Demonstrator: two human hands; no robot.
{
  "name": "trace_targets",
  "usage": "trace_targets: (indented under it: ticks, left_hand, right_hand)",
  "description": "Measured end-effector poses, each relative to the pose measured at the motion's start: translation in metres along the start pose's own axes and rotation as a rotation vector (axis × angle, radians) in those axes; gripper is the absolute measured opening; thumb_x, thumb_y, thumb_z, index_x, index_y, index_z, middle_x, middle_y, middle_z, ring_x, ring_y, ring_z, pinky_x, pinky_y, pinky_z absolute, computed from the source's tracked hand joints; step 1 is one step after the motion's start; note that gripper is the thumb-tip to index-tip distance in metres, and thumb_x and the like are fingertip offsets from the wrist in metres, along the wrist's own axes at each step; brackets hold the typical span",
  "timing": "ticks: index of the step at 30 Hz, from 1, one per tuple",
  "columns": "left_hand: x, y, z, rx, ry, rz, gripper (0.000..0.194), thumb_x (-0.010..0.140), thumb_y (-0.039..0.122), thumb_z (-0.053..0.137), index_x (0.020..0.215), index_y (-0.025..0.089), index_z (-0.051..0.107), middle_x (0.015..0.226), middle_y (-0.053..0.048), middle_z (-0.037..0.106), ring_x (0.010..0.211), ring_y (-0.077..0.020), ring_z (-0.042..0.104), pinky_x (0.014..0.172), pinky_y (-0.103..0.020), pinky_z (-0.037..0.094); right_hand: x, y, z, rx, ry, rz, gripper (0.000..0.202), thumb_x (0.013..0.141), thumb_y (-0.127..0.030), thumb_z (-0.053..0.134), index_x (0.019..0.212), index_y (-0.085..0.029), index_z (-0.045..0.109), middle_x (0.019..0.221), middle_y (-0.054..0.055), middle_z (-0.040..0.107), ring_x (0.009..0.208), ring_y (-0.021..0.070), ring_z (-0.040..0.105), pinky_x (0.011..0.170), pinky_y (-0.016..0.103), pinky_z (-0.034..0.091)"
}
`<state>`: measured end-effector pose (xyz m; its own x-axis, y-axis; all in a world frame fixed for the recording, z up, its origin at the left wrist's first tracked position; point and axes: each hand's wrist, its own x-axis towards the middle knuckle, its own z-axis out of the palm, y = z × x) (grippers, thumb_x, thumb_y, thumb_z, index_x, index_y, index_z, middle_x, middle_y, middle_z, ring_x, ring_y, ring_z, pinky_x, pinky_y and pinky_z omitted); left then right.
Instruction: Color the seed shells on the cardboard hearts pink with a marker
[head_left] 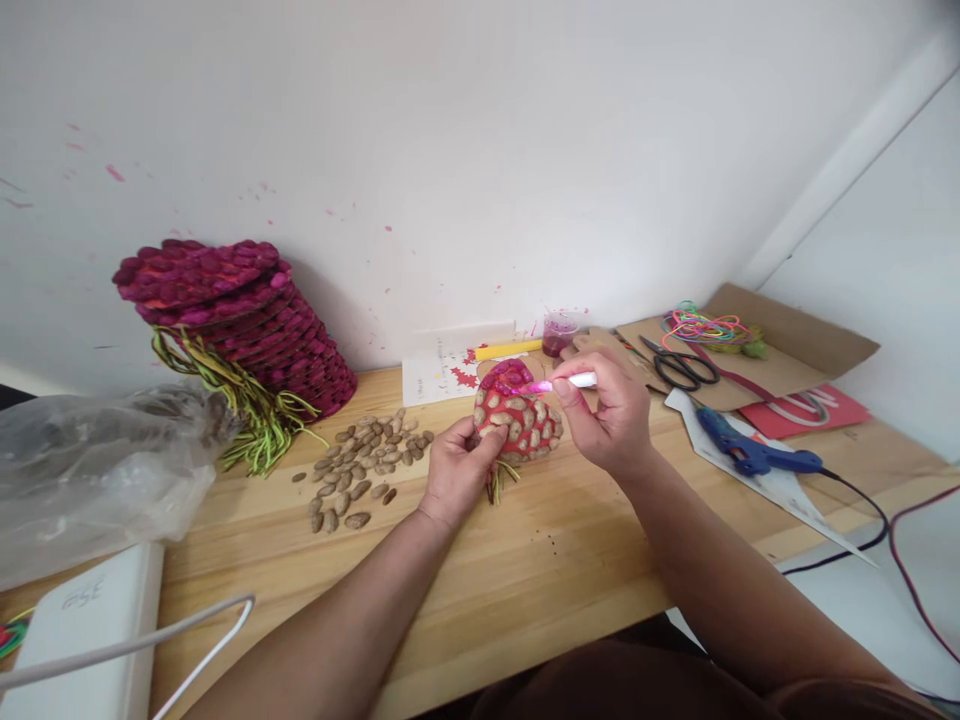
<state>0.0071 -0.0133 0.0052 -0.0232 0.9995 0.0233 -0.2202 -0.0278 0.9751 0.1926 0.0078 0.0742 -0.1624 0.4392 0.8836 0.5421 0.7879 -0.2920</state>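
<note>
My left hand [461,467] is closed on the left edge of a red heart-like piece covered in peanuts [534,428], holding it a little above the wooden table. The upper left of the piece is painted magenta, while its other peanuts are bare tan. A small tassel of yellow-green cords [504,482] hangs below it. In my right hand [611,415] is a white-handled paintbrush [574,382], pinched between thumb and fingers. Its magenta-stained tip is at the painted part of the piece; whether it touches I cannot tell.
Loose peanuts [360,455] lie to the left, before a stack of magenta peanut-covered pieces [247,320] with green tassels. Behind the hands stands a cup of magenta paint [559,335]. Right are scissors [682,368] and a corded blue glue gun [750,450]. A plastic bag [97,480] lies far left.
</note>
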Motion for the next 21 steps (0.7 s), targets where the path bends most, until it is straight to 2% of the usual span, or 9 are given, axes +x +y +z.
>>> trace_targets:
  ticks: [15, 21]
  left_hand:
    - [0.0019, -0.0052, -0.0018, -0.066, -0.019, -0.016, 0.039, 0.071, 0.051, 0.089, 0.074, 0.017, 0.07, 0.049, 0.006, 0.053, 0.039, -0.007, 0.041, 0.039, -0.02, 0.032]
    - [-0.0008, -0.0008, 0.0003, -0.082, -0.018, -0.04, 0.045, 0.064, 0.054, 0.093, 0.076, 0.016, 0.072, 0.055, 0.004, 0.057, 0.043, -0.0077, 0.045, 0.04, -0.02, 0.036]
  right_hand:
    - [0.0, -0.001, -0.0018, 0.013, 0.022, 0.017, 0.007, 0.094, -0.016, 0.066, 0.096, -0.023, 0.068, 0.087, 0.003, 0.073, 0.084, 0.0192, 0.066, 0.08, 0.036, 0.053]
    - [0.0009, -0.0041, -0.0012, 0.023, 0.013, 0.008, 0.007, 0.094, -0.016, 0.065, 0.095, -0.023, 0.068, 0.086, 0.003, 0.074, 0.084, 0.0198, 0.066, 0.08, 0.037, 0.053]
